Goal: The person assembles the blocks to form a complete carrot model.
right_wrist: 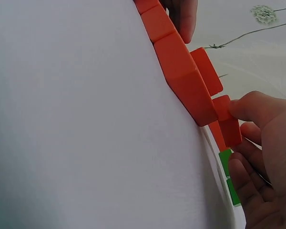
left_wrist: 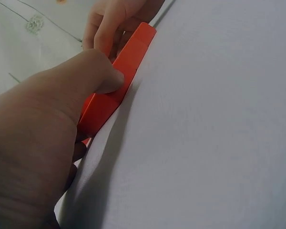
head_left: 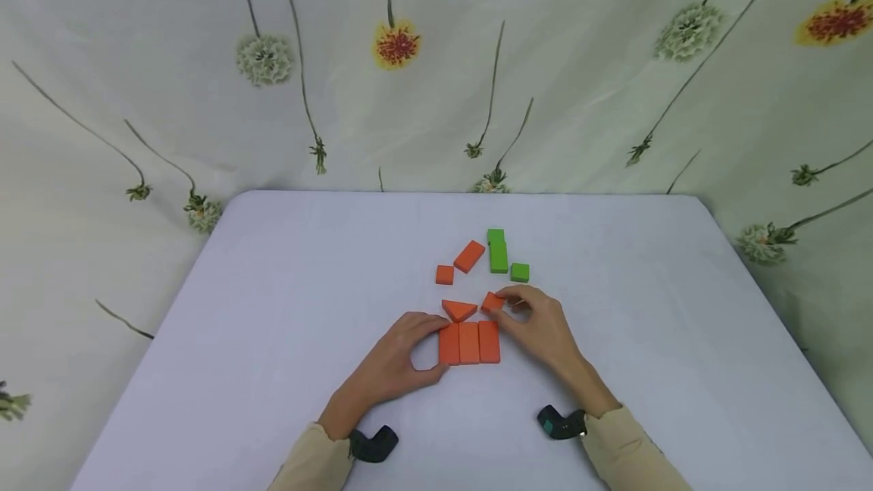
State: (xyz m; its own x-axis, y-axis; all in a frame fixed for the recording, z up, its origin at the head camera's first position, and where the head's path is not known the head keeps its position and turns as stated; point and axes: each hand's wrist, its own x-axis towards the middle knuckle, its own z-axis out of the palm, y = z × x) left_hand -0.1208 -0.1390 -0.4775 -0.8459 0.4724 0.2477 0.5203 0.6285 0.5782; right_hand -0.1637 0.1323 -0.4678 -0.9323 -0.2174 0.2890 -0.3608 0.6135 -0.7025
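Three orange rectangular blocks [head_left: 468, 343] lie side by side in a row on the table. My left hand [head_left: 402, 354] grips the leftmost block [head_left: 448, 345], thumb at its near end and fingers at its far end. In the left wrist view the thumb [left_wrist: 105, 78] presses on the block's orange side [left_wrist: 102, 112]. Just beyond the row, my right hand [head_left: 539, 324] pinches a small orange block [head_left: 492, 302] between thumb and fingers. The right wrist view shows that small block [right_wrist: 229, 126] near the row's end block [right_wrist: 181, 71]. An orange triangular block [head_left: 459, 310] lies just behind the row.
Farther back are a small orange block [head_left: 445, 274], a tilted orange rectangular block [head_left: 469, 256], a long green block [head_left: 499, 257] with a green block [head_left: 495, 236] behind it, and a small green block [head_left: 520, 272]. A flower-patterned cloth [head_left: 436, 112] hangs behind the white table [head_left: 307, 264].
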